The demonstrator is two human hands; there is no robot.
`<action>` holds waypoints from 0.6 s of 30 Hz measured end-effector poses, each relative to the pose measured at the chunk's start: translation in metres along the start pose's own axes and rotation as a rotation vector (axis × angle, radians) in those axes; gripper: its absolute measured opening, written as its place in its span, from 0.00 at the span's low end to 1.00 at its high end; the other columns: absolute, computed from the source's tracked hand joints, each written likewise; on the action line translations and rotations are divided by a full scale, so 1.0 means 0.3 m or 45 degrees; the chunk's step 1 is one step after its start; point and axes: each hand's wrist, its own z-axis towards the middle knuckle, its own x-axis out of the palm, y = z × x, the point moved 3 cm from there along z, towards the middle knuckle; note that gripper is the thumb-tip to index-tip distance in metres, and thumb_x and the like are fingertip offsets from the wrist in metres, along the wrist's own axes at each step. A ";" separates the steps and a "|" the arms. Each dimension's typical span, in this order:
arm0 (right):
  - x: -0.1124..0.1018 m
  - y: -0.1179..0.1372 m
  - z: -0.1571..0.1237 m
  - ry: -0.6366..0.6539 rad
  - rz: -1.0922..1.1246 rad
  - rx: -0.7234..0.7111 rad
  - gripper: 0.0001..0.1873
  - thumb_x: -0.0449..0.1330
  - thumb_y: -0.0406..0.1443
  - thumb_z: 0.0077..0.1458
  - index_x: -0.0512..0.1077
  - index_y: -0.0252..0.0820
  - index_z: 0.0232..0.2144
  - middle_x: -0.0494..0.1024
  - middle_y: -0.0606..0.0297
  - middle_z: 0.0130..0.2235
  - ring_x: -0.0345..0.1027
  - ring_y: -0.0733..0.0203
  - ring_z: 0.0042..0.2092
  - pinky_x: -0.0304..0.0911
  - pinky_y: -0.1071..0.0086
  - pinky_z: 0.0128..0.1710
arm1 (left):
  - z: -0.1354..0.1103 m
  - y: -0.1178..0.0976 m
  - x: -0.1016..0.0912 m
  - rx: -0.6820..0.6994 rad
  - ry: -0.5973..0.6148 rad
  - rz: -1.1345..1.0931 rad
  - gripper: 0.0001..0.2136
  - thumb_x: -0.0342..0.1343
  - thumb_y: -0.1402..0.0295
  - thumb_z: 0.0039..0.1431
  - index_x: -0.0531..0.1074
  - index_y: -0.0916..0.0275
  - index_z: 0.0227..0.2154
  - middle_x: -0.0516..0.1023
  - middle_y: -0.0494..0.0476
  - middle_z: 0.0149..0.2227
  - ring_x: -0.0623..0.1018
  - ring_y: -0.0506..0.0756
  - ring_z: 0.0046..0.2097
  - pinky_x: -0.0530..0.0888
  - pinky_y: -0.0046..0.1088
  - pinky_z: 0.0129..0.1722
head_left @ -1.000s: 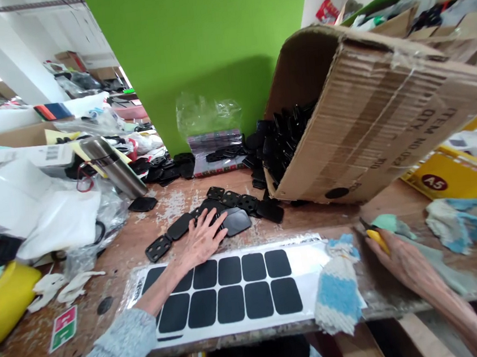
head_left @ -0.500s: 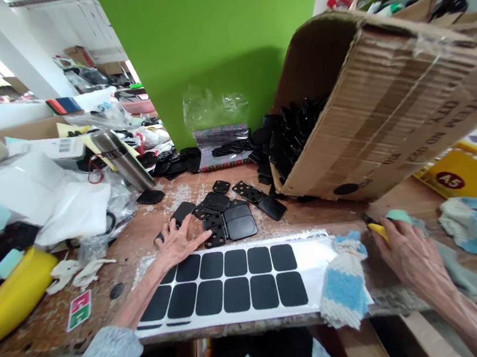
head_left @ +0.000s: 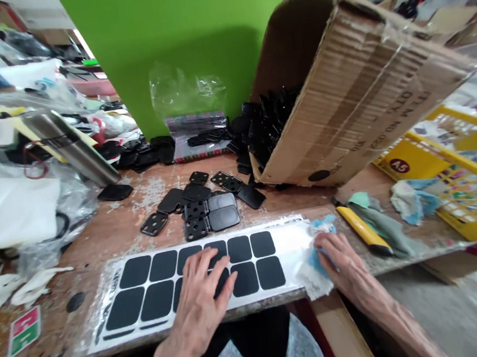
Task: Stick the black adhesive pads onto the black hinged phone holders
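Head-worn view, forward and down, close over hands (head_left: 203,290) and workbench (head_left: 104,238).

Tilted steel flask (head_left: 85,157) left; yellow basket (head_left: 417,154) right.

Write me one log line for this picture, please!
left hand: open, over black-square sheet | right hand: on blue-white cloth | yellow tool: lying on table
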 end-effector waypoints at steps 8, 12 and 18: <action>-0.134 0.000 0.052 0.031 -0.089 0.140 0.14 0.47 0.30 0.53 0.68 0.42 0.41 0.69 0.55 0.44 0.61 0.51 0.46 0.60 0.55 0.46 | -0.069 0.009 0.095 0.087 -0.143 0.099 0.17 0.52 0.68 0.55 0.65 0.62 0.48 0.65 0.64 0.48 0.64 0.63 0.52 0.63 0.51 0.52; 0.001 0.074 0.102 0.334 0.302 -0.132 0.19 0.47 0.26 0.50 0.68 0.46 0.42 0.70 0.63 0.43 0.64 0.60 0.45 0.61 0.64 0.48 | -0.070 0.013 0.097 0.127 -0.157 0.111 0.17 0.53 0.69 0.54 0.66 0.61 0.48 0.67 0.63 0.48 0.64 0.63 0.53 0.63 0.50 0.52; 0.000 -0.050 0.213 0.101 0.189 0.144 0.17 0.44 0.27 0.53 0.67 0.40 0.42 0.68 0.56 0.40 0.63 0.55 0.44 0.60 0.57 0.46 | -0.075 0.009 0.096 0.139 -0.141 0.139 0.17 0.53 0.69 0.55 0.66 0.61 0.49 0.67 0.63 0.48 0.64 0.63 0.53 0.63 0.50 0.52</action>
